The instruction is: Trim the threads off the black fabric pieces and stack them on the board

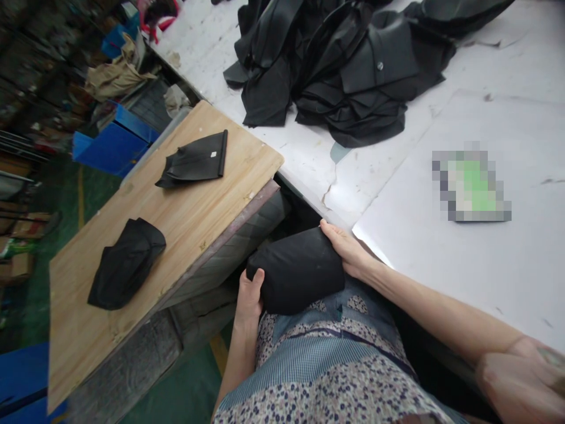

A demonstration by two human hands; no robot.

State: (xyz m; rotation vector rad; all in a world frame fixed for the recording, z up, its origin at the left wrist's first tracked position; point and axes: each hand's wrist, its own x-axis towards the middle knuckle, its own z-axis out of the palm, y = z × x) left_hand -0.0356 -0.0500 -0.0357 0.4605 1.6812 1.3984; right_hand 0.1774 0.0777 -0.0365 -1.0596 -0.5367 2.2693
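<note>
A black pouch-like piece of soft material [300,271] lies across my lap, held at both ends. My left hand [252,291] grips its left end, with the thumb on top and the other fingers hidden underneath. At the upper right corner my right hand [346,247] is closed on the same piece, its thumb along the edge. On the wooden board to the left rest a flat black piece [196,158] with a small white tag and a crumpled black piece [128,263].
A heap of black pieces [348,65], one with a metal snap, covers the far part of the white table [507,282]. A blurred-out green and grey object [474,185] sits on the right. The wooden board [185,235] adjoins the table. Blue bins [115,141] stand beyond it.
</note>
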